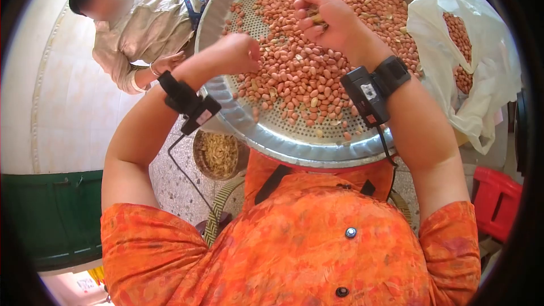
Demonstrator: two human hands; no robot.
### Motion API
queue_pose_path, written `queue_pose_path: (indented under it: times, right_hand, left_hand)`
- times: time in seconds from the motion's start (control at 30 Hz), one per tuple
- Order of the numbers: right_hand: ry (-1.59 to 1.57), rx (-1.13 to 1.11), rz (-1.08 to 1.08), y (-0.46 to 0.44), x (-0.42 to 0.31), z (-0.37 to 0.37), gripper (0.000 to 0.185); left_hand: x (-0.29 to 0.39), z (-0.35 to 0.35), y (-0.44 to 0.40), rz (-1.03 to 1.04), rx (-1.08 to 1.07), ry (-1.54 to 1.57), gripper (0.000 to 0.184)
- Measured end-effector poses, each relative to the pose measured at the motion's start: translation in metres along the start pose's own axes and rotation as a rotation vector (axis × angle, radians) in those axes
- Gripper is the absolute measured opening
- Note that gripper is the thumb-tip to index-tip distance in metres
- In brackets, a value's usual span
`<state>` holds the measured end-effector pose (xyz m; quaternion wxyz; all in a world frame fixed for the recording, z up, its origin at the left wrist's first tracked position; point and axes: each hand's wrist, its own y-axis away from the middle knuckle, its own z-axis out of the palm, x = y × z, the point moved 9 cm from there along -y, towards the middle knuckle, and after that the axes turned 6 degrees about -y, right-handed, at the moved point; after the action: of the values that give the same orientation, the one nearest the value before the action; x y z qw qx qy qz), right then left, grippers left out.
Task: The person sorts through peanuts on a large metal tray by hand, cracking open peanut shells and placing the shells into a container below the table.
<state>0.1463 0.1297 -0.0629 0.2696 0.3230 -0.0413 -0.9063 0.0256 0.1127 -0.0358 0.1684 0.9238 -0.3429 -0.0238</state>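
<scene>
Reddish-brown shelled peanuts [317,79] lie heaped in a large round metal sieve [294,150] with a perforated bottom. Over the left part of the heap is my left hand [241,54], its fingers curled inward and slightly blurred; whatever they may hold is hidden. My right hand [328,22] is above the middle of the peanuts, palm turned partly up, with fingers folded around small yellowish-brown pieces [316,18]. A few pale bits and broken skins are scattered among the peanuts. Each wrist wears a black strapped device with a cable.
A white plastic bag [453,34] with more peanuts stands at the right of the sieve. Below its left rim, a round container [218,156] holds pale husk-like scraps. Another person [144,28] sits at the upper left. A red plastic object [496,201] is at the right.
</scene>
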Motion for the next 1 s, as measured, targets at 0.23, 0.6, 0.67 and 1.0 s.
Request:
queue_pose_path:
  times: [0.23, 0.6, 0.67, 1.0]
  right_hand:
    - [0.126, 0.092, -0.002, 0.006, 0.009, 0.001, 0.021]
    - [0.143, 0.035, 0.038, 0.008, 0.016, 0.009, 0.016]
    - [0.177, 0.047, 0.04, 0.01, 0.018, 0.011, 0.014]
    - [0.183, 0.035, -0.005, 0.008, 0.016, 0.011, 0.013]
  left_hand:
    - [-0.003, -0.037, -0.004, -0.063, 0.133, 0.129, 0.016]
    - [-0.029, -0.031, -0.002, -0.186, 0.062, -0.216, 0.017]
    - [-0.035, -0.018, 0.003, -0.137, 0.164, -0.199, 0.01]
    - [-0.042, 0.014, 0.001, -0.118, 0.029, -0.056, 0.012]
